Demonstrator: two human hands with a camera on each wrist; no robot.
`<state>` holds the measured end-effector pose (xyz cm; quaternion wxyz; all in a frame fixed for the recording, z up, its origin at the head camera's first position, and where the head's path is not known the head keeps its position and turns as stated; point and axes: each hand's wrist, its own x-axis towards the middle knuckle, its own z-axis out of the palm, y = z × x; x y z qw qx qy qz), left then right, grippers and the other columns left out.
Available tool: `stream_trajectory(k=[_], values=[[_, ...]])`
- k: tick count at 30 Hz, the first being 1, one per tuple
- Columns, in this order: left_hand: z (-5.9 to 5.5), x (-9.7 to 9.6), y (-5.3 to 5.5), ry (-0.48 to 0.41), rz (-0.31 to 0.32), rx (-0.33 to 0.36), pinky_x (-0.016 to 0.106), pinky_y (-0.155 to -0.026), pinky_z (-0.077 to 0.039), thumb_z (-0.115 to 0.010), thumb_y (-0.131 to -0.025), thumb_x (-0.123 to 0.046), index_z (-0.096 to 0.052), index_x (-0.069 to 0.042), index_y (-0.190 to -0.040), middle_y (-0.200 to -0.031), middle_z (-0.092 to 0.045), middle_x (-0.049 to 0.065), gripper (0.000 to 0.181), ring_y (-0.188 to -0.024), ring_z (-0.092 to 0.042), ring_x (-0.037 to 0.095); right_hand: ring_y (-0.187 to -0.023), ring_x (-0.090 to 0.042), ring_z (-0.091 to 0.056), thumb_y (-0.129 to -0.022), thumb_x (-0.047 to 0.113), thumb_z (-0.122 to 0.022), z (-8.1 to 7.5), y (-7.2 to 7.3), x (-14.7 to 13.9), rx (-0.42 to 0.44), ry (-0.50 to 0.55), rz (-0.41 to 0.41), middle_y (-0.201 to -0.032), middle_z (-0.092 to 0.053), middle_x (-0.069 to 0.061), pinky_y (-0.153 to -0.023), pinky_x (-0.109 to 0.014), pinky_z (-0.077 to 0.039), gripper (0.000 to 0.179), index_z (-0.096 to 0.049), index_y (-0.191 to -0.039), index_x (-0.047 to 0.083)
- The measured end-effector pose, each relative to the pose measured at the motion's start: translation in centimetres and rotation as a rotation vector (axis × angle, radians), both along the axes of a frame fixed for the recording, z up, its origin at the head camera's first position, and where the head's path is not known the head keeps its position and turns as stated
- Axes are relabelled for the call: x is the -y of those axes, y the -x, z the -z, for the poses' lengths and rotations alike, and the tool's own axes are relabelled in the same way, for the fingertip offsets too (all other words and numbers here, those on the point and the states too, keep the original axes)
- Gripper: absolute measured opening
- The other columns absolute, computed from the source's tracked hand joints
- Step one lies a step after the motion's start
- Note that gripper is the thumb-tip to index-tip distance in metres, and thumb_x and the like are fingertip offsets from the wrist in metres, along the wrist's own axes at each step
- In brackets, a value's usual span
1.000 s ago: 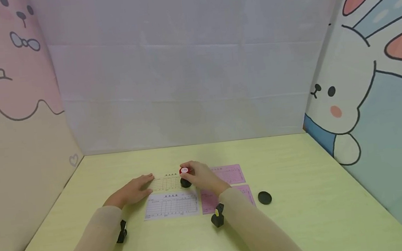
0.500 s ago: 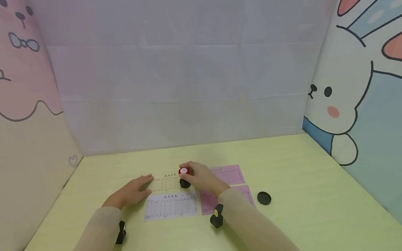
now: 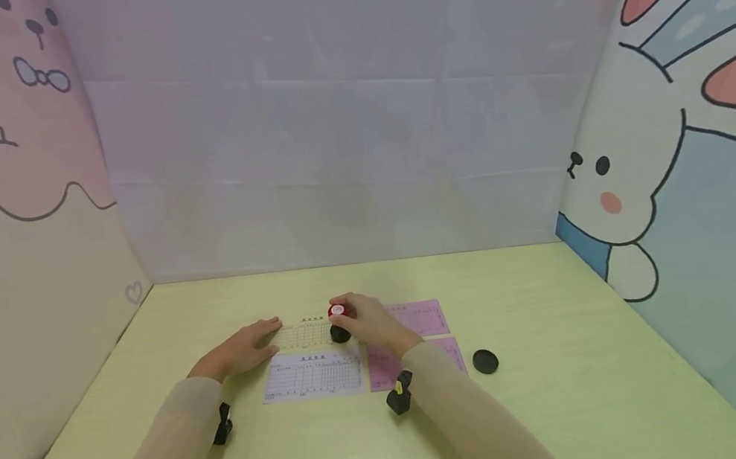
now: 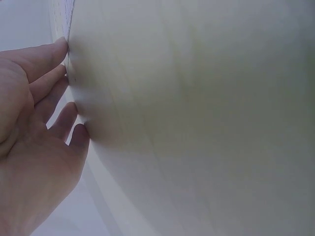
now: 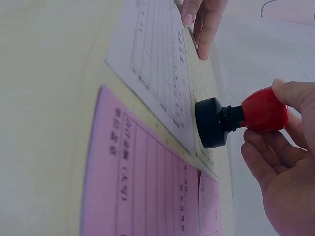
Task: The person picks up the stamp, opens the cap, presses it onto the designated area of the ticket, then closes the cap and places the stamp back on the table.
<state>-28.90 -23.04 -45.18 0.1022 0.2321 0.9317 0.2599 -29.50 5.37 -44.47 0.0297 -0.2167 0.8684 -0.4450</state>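
Note:
My right hand grips the red knob of a rubber stamp between thumb and fingers. The stamp's round black base sits at the right end of the yellow form, close against the paper in the right wrist view. My left hand lies with fingers spread, fingertips at the left edge of that form. In the left wrist view its fingertips touch the table surface. In front of the yellow form is a white form. Pink forms lie to the right, partly hidden under my right hand and sleeve.
A round black cap lies on the table to the right of the pink forms. A white cloth backdrop rises behind the table. Panels with a printed bear and a rabbit stand at the sides.

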Motion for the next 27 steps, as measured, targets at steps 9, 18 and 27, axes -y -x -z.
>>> stream_trajectory(k=[9, 18, 27], values=[[-0.1, 0.2, 0.1, -0.006, -0.005, 0.002, 0.063, -0.116, -0.016, -0.057, -0.103, -0.014, -0.037, 0.009, -0.149, -0.156, -0.029, 0.029, 0.056, -0.144, -0.019, 0.053, -0.111, -0.019, -0.065, -0.101, 0.027, -0.063, -0.5, 0.0, 0.3, -0.022, -0.019, -0.010, -0.123, -0.067, -0.006, -0.094, -0.030, -0.053, 0.044, -0.058, -0.138, 0.004], [0.3, 0.3, 0.2, -0.016, 0.000, 0.002, 0.063, -0.116, -0.016, -0.056, -0.103, -0.014, -0.036, 0.009, -0.150, -0.157, -0.028, 0.030, 0.056, -0.144, -0.019, 0.052, -0.110, -0.020, -0.065, -0.101, 0.028, -0.063, 0.0, 0.3, -0.3, -0.056, -0.032, -0.012, -0.125, -0.067, -0.004, -0.093, -0.033, -0.053, 0.044, -0.058, -0.139, 0.006], [0.1, 0.3, 0.2, -0.004, -0.009, -0.001, 0.063, -0.116, -0.016, -0.055, -0.103, -0.013, -0.036, 0.009, -0.150, -0.157, -0.028, 0.029, 0.055, -0.144, -0.019, 0.052, -0.115, -0.018, -0.062, -0.103, 0.038, -0.058, -1.1, 0.4, -1.6, -0.084, -0.088, -0.008, -0.129, -0.065, -0.001, -0.099, -0.037, -0.050, 0.048, -0.056, -0.142, 0.012]])
